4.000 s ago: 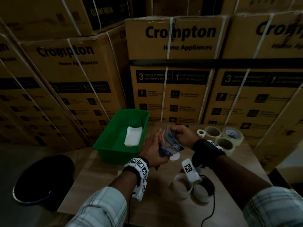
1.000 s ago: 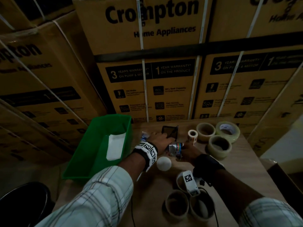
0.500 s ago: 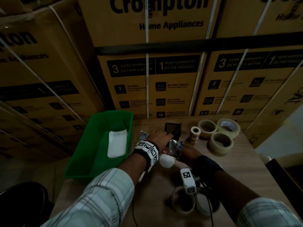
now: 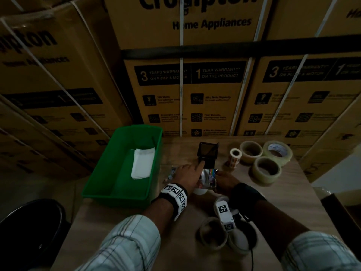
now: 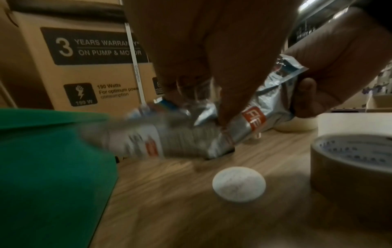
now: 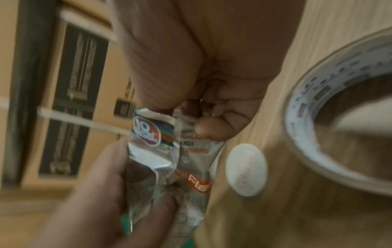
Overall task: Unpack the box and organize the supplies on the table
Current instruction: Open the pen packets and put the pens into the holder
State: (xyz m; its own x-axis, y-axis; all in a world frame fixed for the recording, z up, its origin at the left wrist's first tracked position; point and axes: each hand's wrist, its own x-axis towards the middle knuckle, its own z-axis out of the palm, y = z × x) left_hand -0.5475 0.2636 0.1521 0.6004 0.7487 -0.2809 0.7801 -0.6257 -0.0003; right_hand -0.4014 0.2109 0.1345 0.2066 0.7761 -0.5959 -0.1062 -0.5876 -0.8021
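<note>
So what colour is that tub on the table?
The tub is plain green, holding a folded white cloth. The head view shows it best.

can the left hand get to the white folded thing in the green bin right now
Probably not right away: the left hand is holding the silver packets together with the right hand. Once freed, the white folded sheet lies uncovered in the open green bin just to its left.

My tray (image 4: 109,178): green
Cloth in it (image 4: 143,163): white
Packet I hold (image 6: 169,151): silver, orange logo
My sleeves (image 4: 127,245): pale plaid
Disc (image 5: 239,183): white
</note>
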